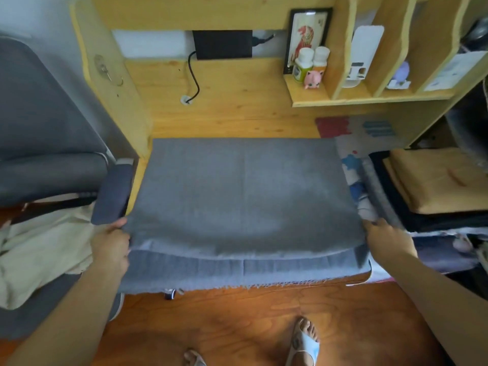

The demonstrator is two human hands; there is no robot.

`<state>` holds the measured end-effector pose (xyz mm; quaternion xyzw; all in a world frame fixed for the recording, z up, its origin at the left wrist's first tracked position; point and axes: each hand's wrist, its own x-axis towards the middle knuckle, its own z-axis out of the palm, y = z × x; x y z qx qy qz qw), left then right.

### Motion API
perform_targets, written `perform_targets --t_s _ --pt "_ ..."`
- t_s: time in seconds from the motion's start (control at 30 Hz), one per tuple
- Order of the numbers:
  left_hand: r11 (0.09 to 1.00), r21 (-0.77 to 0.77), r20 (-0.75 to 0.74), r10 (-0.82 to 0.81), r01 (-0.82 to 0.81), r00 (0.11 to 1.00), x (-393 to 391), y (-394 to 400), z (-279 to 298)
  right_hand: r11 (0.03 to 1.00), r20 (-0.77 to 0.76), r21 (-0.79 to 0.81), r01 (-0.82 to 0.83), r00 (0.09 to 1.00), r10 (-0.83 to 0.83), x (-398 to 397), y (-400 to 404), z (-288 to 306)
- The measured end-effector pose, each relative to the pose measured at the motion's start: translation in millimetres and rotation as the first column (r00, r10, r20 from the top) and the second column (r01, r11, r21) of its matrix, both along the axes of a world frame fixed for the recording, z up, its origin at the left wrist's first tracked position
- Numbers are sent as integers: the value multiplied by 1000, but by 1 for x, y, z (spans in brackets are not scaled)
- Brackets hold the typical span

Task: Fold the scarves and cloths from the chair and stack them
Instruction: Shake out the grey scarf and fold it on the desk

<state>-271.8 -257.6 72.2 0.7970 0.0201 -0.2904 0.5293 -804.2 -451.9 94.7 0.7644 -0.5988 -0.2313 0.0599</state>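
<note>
Grey scarf (245,196) spread over the wooden desk (237,101), near edge doubled back, fringed lower layer hanging off the front. Left hand (112,247) pinching the left corner of the fold, right hand (388,240) gripping the right corner, fingers curled into the cloth. Risks, as judged: uneven pull skewing the fold; overhanging weight dragging the layers floorward; left corner snagging on the chair armrest (113,194) just beside it. Pale cloth (39,254) waiting on the chair, folded stack (435,180) at right.

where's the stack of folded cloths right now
In the head view, the folded stack sits at the right edge, tan cloth on top, just right of the grey scarf.
</note>
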Motion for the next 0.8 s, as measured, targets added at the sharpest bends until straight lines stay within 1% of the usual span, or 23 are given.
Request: perform_targets --t_s 0.07,0.1,0.13,0.17,0.2,0.23,0.27,0.3,0.33,0.37,0.4,0.43,0.47,0.53,0.63,0.7,0.8 --pt "973 210 153 -128 94 980 -12 16 -9 998 -103 57 36 994 -30 4 3 -3" --pt "914 375 217 -248 154 944 -19 24 -11 995 -124 75 64 991 -54 8 2 -3" --pt "798 565 274 -420 209 865 -24 29 -15 993 -126 85 83 989 -72 15 0 -1" --pt "673 706 310 -574 221 758 -29 31 -21 995 -95 71 68 994 -62 24 -1 0" --pt "604 758 335 -685 247 647 -35 28 -29 998 -30 46 32 999 -31 36 -3 0" --pt "568 766 371 -773 301 514 -43 21 -36 1000 79 26 3 997 -5 52 -3 -3" --pt "523 769 392 -840 367 374 -53 8 -44 999 200 53 -4 980 -6 70 -3 -8" --pt "461 781 392 -887 420 244 -65 -7 -49 993 305 116 -3 952 -33 89 -1 -14" --pt "392 794 362 -919 464 156 -75 -24 -52 983 375 182 -5 925 -65 108 0 -23" --pt "342 810 337 -936 477 99 -82 -44 -59 976 408 217 -14 910 -78 124 -5 -38" --pt "319 819 330 -942 476 63 -87 -60 -64 976 419 220 -11 904 -84 136 -9 -52" --pt "316 819 336 -941 479 46 -87 -78 -74 980 429 200 8 898 -95 145 -20 -69" --pt "334 825 355 -934 455 43 -86 -90 -81 985 433 169 39 895 -110 150 -30 -82" --pt "342 853 338 -938 395 81 -75 -109 -98 995 431 81 63 898 -92 155 -53 -102" --pt "391 861 372 -920 326 120 -61 -137 -113 1000 424 -19 24 906 -13 166 -89 -118" --pt "396 857 371 -918 328 140 -53 -160 -112 1000 430 -29 4 903 9 178 -115 -121" --pt "432 835 390 -902 340 187 -42 -190 -112 998 438 -54 -17 898 39 192 -153 -125"
